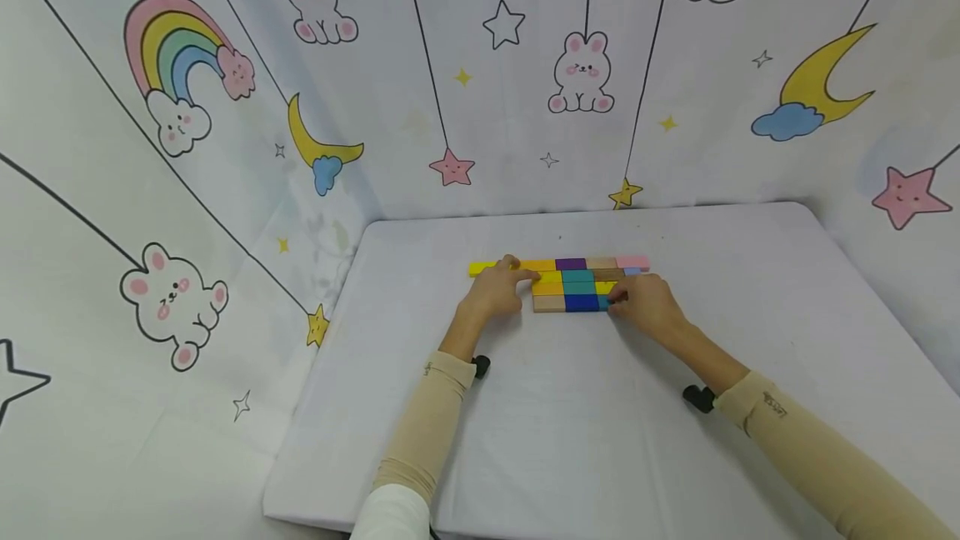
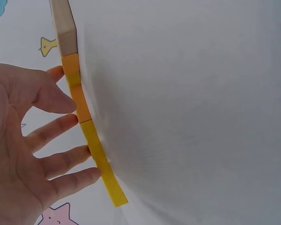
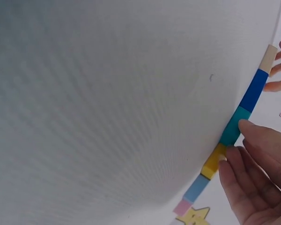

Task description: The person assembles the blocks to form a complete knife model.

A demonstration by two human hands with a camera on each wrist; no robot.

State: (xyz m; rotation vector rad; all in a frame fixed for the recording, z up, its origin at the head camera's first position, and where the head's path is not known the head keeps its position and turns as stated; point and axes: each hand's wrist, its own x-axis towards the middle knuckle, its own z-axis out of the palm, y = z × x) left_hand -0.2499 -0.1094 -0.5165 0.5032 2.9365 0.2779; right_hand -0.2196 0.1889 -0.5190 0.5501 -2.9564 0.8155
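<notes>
Flat coloured blocks lie edge to edge in several rows on the white table. My left hand [image 1: 492, 288] is at the left end of the rows, its fingertips touching the yellow block [image 2: 102, 161] and its thumb by the orange block [image 2: 83, 104]. At the right end of the front row, my right hand [image 1: 647, 303] pinches a teal block [image 3: 235, 127] between thumb and fingers. That block sits beside a dark blue block [image 1: 582, 303], with a pale wooden block [image 1: 549, 304] further left. My right fingers partly cover a yellow block [image 3: 212, 161] behind.
A purple block [image 1: 570, 264], a light wooden block [image 1: 601, 262] and a pink block [image 1: 632, 262] continue the back row. White cloth covers the table [image 1: 555, 423]. Walls printed with cartoon rabbits [image 1: 583, 77] and stars stand behind and beside it.
</notes>
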